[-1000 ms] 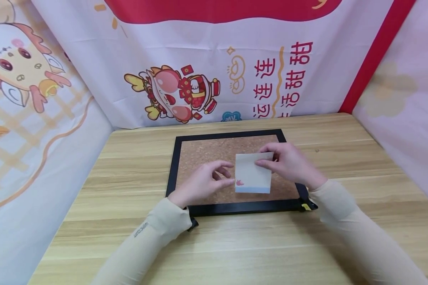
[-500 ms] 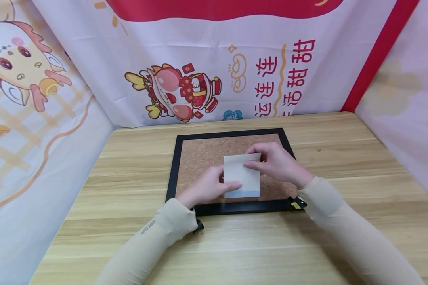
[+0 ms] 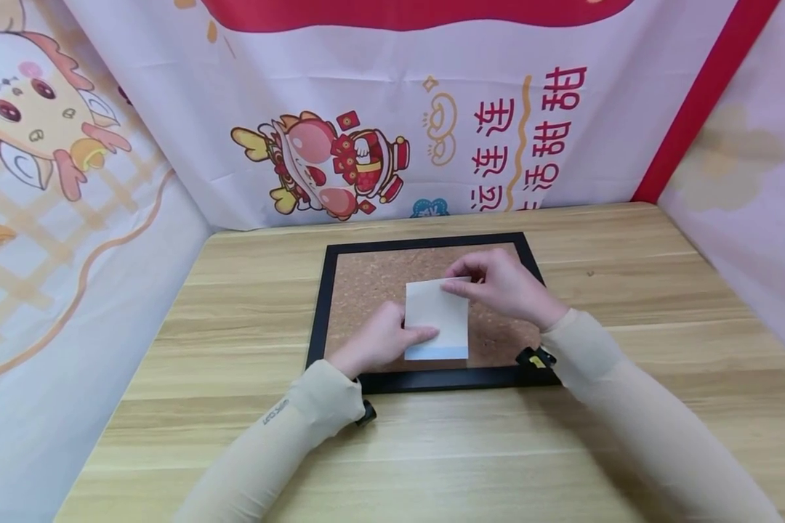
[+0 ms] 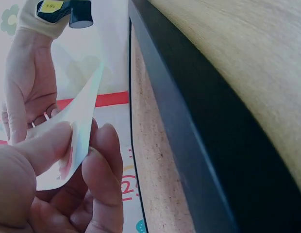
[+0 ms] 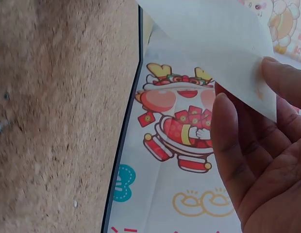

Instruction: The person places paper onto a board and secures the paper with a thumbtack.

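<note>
A cream paper note (image 3: pixel 436 309) with a pale blue band along its bottom edge is held up over a black-framed corkboard (image 3: pixel 366 283). My left hand (image 3: pixel 381 340) holds its lower left part, thumb across the front and fingers behind. At the upper right corner, my right hand (image 3: pixel 509 288) pinches the paper between thumb and fingers. The left wrist view shows the sheet (image 4: pixel 89 104) curving between the left thumb and fingers, with the right hand (image 4: pixel 30 80) beyond. In the right wrist view, the right thumb (image 5: pixel 286 82) lies on the note's corner.
The corkboard lies flat on a wood-grain table (image 3: pixel 248 312). Printed cloth (image 3: pixel 366 65) hangs behind the table and along both sides. Small black devices (image 3: pixel 536 358) are worn at the wrists, close over the board's near edge.
My left hand has come in from the note's left and taken hold of its lower left part. The note has moved left, and my right fingers have shifted up to its top corner.
</note>
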A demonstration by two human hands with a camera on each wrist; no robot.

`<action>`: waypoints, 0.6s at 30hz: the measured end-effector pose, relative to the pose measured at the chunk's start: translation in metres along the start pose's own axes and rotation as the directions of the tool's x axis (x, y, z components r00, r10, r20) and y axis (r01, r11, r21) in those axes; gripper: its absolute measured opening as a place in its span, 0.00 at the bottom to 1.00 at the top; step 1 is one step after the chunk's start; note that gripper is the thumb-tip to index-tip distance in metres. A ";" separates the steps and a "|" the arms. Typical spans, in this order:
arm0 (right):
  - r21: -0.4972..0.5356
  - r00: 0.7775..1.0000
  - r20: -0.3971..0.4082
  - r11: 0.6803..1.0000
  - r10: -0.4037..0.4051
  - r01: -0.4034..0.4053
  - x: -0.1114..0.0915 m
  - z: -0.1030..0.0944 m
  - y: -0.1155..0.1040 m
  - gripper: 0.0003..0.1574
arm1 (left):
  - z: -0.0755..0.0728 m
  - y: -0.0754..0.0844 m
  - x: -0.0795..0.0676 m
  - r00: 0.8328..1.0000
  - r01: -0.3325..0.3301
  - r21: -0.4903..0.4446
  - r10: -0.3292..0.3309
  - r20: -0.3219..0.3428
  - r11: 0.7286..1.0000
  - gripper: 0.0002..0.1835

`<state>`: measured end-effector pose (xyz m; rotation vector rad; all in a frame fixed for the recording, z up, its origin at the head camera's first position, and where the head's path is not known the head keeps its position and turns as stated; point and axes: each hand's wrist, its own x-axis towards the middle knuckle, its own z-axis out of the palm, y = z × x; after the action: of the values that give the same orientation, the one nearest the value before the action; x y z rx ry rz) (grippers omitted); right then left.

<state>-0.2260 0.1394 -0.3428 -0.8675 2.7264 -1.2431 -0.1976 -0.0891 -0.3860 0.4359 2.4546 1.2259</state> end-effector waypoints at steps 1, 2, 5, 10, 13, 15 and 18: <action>-0.007 1.000 0.005 1.000 0.006 -0.006 0.002 0.000 0.002 0.09 | 0.000 0.000 0.001 1.000 0.008 -0.003 -0.008 -0.007 1.000 0.15; -0.017 1.000 0.010 1.000 0.016 -0.016 0.004 -0.001 0.003 0.09 | 0.000 -0.001 0.001 1.000 0.017 -0.003 -0.017 -0.014 1.000 0.15; -0.032 0.998 0.043 0.998 0.047 -0.045 0.009 -0.002 0.008 0.08 | 0.001 -0.002 0.002 0.999 0.042 0.001 -0.042 -0.031 0.999 0.14; -0.032 0.987 0.131 0.996 0.092 -0.089 0.016 -0.002 0.015 0.05 | 0.002 -0.004 0.003 0.998 0.061 0.033 -0.060 -0.034 0.998 0.13; -0.030 0.980 0.168 0.994 0.105 -0.102 0.019 -0.001 0.019 0.05 | 0.003 -0.006 0.003 0.997 0.071 0.045 -0.069 -0.027 0.997 0.14; -0.033 0.977 0.184 0.994 0.109 -0.105 0.021 0.000 0.021 0.04 | 0.004 -0.008 0.004 0.996 0.082 0.049 -0.081 -0.024 0.995 0.14; -0.049 0.974 0.196 0.993 0.113 -0.105 0.024 0.001 0.023 0.04 | 0.005 -0.010 0.004 0.996 0.086 0.038 -0.085 -0.014 0.996 0.14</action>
<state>-0.2570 0.1386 -0.3552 -0.7865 2.6078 -1.0282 -0.2004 -0.0894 -0.3972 0.3305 2.4843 1.1514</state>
